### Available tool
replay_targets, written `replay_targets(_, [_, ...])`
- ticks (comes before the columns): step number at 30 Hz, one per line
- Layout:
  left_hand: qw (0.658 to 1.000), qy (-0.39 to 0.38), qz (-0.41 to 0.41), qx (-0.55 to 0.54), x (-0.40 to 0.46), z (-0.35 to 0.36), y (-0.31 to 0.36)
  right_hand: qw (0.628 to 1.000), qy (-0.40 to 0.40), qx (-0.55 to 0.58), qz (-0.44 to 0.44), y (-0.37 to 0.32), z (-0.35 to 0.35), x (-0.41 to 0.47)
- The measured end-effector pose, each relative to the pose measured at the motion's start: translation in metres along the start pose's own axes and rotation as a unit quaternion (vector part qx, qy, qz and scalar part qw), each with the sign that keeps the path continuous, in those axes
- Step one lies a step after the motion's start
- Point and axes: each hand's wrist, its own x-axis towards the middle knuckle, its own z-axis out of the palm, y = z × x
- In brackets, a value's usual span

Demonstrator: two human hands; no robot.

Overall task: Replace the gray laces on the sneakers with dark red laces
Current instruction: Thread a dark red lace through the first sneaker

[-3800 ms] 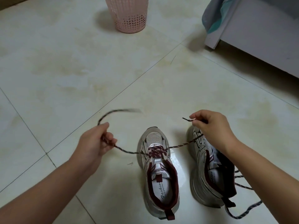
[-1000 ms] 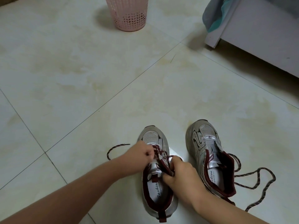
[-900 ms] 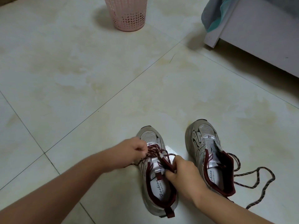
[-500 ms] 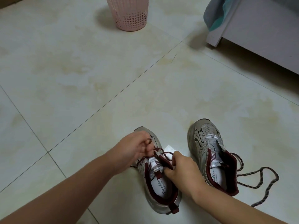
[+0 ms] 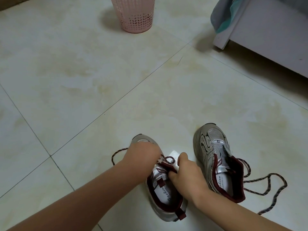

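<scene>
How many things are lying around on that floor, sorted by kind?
Sneakers: 2, the left sneaker and the right sneaker
Dark red laces: 2, one being threaded and one loose
Pink baskets: 1
Total: 5

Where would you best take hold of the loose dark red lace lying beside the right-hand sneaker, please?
Probably at the far bend of the loose lace, pinched from above on the open right side. That loop lies flat on bare floor, clear of the right-hand sneaker and both hands.
</scene>
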Motion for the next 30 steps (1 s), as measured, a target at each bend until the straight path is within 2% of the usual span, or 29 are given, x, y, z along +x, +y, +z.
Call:
replay_targets(3, [0.999,-0.022,-0.018,-0.018,-0.012,-0.008,-0.027,1.0,0.0,0.006,0.016,0.004,0.0,0.0])
replay_targets(7, [0.986,-0.141,-0.02,-0.085,-0.04,-0.04,-0.071,1.0,-0.001,0.005,0.028,0.006,-0.001,-0.001])
replay_targets(11, [0.975,-0.184,-0.032,-0.121,-0.058,-0.061,-0.084,1.0,-0.013,0.003,0.026,0.001,0.001,-0.003])
replay_targets(14, [0.978,-0.15,-0.024,-0.142,-0.057,-0.06,-0.08,0.999,-0.023,-0.008,0.03,0.001,-0.002,-0.003])
replay_targets(18, [0.976,0.024,-0.005,-0.214,-0.046,-0.051,-0.066,0.997,-0.038,-0.067,0.013,0.001,-0.009,-0.011])
replay_targets(20, [0.939,0.107,0.004,-0.328,-0.041,-0.048,-0.055,0.993,-0.007,-0.112,-0.046,-0.005,-0.013,-0.015])
replay_targets(21, [0.905,0.124,0.012,-0.407,-0.039,-0.049,-0.05,0.991,0.015,-0.1,-0.092,-0.011,-0.015,-0.018])
replay_targets(23, [0.812,0.133,0.035,-0.567,-0.036,-0.053,-0.041,0.988,0.038,0.029,-0.144,-0.031,-0.021,-0.023])
replay_targets(24, [0.766,0.133,0.048,-0.627,-0.034,-0.055,-0.037,0.981,0.021,0.129,-0.145,-0.042,-0.024,-0.024])
replay_targets(26, [0.669,0.128,0.073,-0.728,-0.03,-0.057,-0.03,0.939,-0.054,0.316,-0.127,-0.057,-0.029,-0.023])
replay_targets(28, [0.574,0.134,0.073,-0.805,-0.025,-0.054,-0.026,0.916,-0.063,0.381,-0.109,-0.063,-0.037,-0.018])
replay_targets(29, [0.558,0.151,0.048,-0.815,-0.021,-0.049,-0.025,0.919,-0.041,0.379,-0.101,-0.062,-0.041,-0.013])
replay_targets(30, [0.578,0.172,0.002,-0.797,-0.016,-0.042,-0.025,0.924,-0.013,0.372,-0.089,-0.06,-0.046,-0.008])
